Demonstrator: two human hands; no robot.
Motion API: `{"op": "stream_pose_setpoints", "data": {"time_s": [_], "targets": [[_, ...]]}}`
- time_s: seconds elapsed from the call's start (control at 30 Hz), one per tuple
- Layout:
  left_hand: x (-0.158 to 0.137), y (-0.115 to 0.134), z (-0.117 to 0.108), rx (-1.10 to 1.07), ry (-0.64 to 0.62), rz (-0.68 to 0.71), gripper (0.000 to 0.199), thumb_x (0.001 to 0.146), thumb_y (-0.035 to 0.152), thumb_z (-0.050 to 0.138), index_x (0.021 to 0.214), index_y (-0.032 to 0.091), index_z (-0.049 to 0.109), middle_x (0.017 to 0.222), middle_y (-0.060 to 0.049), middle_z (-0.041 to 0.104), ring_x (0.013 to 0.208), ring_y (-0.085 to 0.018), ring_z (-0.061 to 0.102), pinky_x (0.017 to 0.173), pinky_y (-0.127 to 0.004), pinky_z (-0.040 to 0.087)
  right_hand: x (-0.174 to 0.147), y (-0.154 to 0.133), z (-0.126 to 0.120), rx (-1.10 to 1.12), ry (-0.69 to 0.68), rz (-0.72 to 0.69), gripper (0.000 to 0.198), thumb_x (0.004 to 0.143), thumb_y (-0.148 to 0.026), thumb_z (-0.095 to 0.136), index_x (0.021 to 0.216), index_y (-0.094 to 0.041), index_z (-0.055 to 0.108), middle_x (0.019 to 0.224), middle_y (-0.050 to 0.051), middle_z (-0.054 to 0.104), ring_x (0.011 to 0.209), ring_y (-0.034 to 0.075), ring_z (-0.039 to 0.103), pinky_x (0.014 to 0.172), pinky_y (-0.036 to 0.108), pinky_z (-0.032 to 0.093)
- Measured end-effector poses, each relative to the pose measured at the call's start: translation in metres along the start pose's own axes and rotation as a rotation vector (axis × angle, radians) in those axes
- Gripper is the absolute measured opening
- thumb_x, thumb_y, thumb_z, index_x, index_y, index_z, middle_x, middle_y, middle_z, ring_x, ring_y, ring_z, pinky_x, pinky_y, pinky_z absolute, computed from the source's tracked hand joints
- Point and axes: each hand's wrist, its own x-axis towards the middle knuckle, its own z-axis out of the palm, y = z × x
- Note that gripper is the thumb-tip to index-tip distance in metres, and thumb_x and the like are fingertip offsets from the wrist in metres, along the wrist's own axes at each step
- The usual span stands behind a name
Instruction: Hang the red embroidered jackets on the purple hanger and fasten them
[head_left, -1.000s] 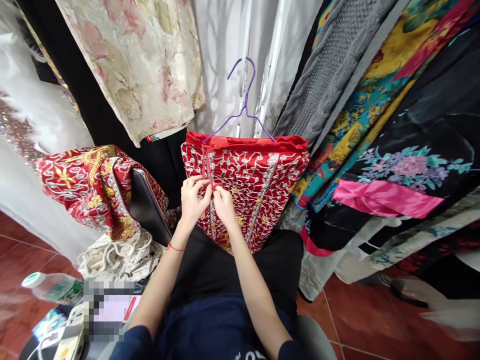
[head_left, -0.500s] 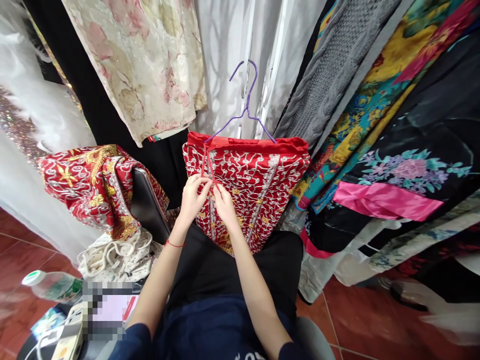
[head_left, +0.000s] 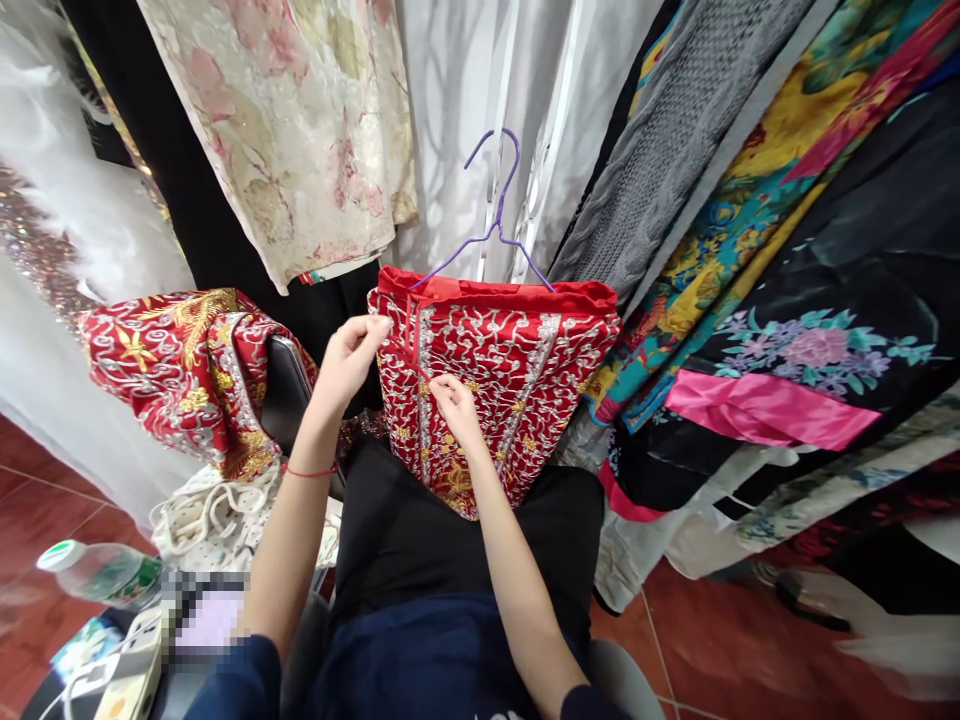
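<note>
A red garment (head_left: pixel 499 372) with silver and gold embroidery hangs in front of me from a purple wire hanger (head_left: pixel 517 160), its plain red waistband at the top. From the waistband's left part comes a thin red cord (head_left: pixel 410 358). My left hand (head_left: pixel 349 360) is closed in a pinch on one stretch of this cord, left of the garment. Lower, against the embroidered front, my right hand (head_left: pixel 454 408) pinches the other stretch. Between the two hands the cord runs slantwise, drawn out; whether it is knotted is too small to tell.
Another red embroidered piece (head_left: pixel 180 370) drapes over a dark chair back at left. Below it lie white dotted cloth (head_left: pixel 217 515), a plastic bottle (head_left: pixel 105 572) and a power strip (head_left: pixel 135 665). Clothes hang on both sides, including a grey knit (head_left: pixel 667 120) and a cream floral garment (head_left: pixel 300 130).
My hands were together at the cord and are now apart. The left has moved up and left with its stretch of cord; the right has shifted slightly right and down.
</note>
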Motion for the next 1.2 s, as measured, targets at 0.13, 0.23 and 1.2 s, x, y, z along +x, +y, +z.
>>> {"op": "stream_pose_setpoints", "data": {"time_s": [0.13,0.23,1.2], "targets": [[0.048,0.024,-0.003,-0.045,0.122,0.099,0.036,0.09,0.048,0.067,0.072,0.018,0.059,0.074,0.0,0.06,0.077,-0.011,0.06,0.076,-0.023,0.051,0.004,0.015,0.002,-0.11,0.027,-0.033,0.041,0.083,-0.063,0.057,0.08,-0.022,0.059,0.064,-0.005,0.048,0.059,0.012,0.043,0.06,0.025,0.038],[0.086,0.041,0.002,-0.048,0.133,0.18,0.036,0.089,0.046,0.069,0.073,0.016,0.058,0.07,0.002,0.052,0.08,-0.011,0.064,0.078,-0.023,0.051,0.006,0.026,0.007,-0.182,0.035,-0.052,0.04,0.08,-0.062,0.063,0.076,-0.022,0.063,0.075,-0.001,0.058,0.073,0.016,0.054,0.075,0.028,0.045],[0.063,-0.072,0.032,-0.051,-0.053,-0.065,0.011,0.074,0.023,0.069,0.081,0.015,0.072,0.083,-0.003,0.072,0.074,-0.014,0.063,0.078,-0.027,0.051,0.1,-0.1,0.012,-0.77,0.037,-0.327,0.025,0.098,-0.031,0.053,0.091,-0.02,0.074,0.088,0.007,0.075,0.081,0.022,0.065,0.082,0.036,0.049]]}}
